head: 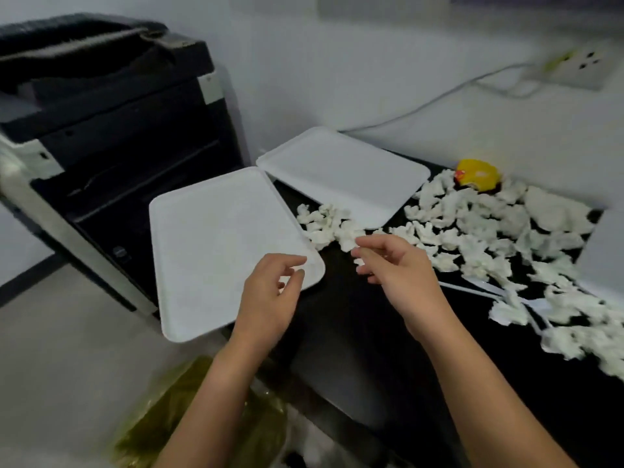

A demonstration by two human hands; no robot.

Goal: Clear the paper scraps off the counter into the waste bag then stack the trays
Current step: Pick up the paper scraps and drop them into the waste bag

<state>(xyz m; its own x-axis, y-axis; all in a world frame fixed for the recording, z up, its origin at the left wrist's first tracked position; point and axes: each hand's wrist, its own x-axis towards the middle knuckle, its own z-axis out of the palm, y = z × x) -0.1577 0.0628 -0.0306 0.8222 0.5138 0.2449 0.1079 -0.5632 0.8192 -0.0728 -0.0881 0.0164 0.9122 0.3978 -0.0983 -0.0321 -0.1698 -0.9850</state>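
No readable writing or brand anywhere; yellow wrapper far right too blurred. Left hand loose, fingers relaxed over near tray corner, holding nothing. Right hand spread, fingertips at paper scraps strewn right on black counter. Far tray beside it. Greenish waste bag near-left, below counter. Printer left.

The yellowish translucent plastic waste bag is cut off by the bottom edge and partly hidden behind the left forearm. The white crumpled paper scraps run past the right edge; any scrap under the right hand's fingers is hidden.
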